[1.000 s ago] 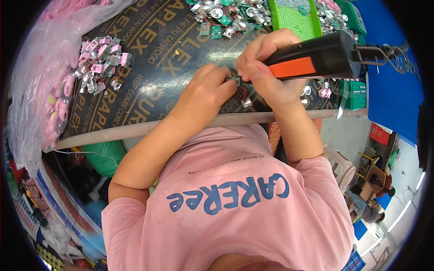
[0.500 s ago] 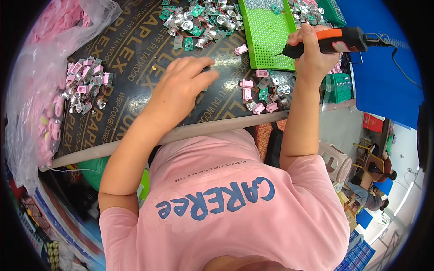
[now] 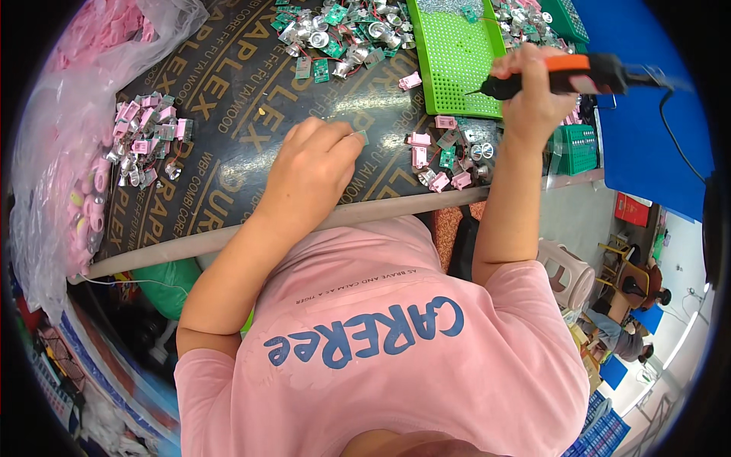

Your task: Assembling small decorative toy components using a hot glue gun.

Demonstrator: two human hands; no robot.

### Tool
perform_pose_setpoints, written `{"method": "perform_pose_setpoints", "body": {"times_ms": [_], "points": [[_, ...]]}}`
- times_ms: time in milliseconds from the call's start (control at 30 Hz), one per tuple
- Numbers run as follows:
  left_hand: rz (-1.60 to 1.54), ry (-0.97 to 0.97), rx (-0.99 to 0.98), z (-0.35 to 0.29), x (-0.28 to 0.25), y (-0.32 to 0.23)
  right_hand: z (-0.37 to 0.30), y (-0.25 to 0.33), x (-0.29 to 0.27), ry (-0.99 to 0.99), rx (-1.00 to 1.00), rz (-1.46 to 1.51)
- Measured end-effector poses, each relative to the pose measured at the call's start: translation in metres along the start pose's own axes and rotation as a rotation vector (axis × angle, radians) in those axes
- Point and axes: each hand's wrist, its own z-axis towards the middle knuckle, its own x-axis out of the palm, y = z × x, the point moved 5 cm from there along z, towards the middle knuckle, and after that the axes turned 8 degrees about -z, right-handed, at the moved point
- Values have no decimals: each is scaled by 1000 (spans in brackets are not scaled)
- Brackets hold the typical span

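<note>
My left hand [image 3: 314, 164] is closed over the dark table, its fingertips pinching a small green circuit board [image 3: 364, 138] that is mostly hidden beneath them. In my right hand [image 3: 534, 99] is a black and orange electric screwdriver [image 3: 575, 75], gripped around the body with its thin bit pointing left. That bit is over the lower part of a bright green perforated tray [image 3: 427, 72]; whether it touches the tray I cannot tell. Between my hands, near the table edge, lies a small group of pink plastic housings [image 3: 419, 157] with green boards and silvery round parts.
A heap of circuit boards with silvery reflector cups [image 3: 350, 38] lies at the far middle. Assembled pink pieces [image 3: 148, 133] are piled at the left beside a clear plastic bag [image 3: 57, 152]. A dark green basket [image 3: 577, 148] stands right of my right forearm; the screwdriver's cord [image 3: 664, 122] trails right.
My left hand has drawn slightly nearer to me, and its spread fingers have closed around the small circuit board. My right hand holds the screwdriver in nearly the same place over the tray.
</note>
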Motion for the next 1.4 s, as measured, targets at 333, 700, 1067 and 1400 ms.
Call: {"method": "perform_pose_setpoints", "body": {"times_ms": [333,700,1067,1400], "points": [[11,-63,65,-8,13,8,-40,45,67,326,131,574],[-54,-65,33,-7,10,7,-64,36,108,461,25,453],[-65,-68,28,-6,10,7,-69,33,111,386,39,381],[-241,-164,-115,7,-7,13,-65,63,103,416,71,612]]}}
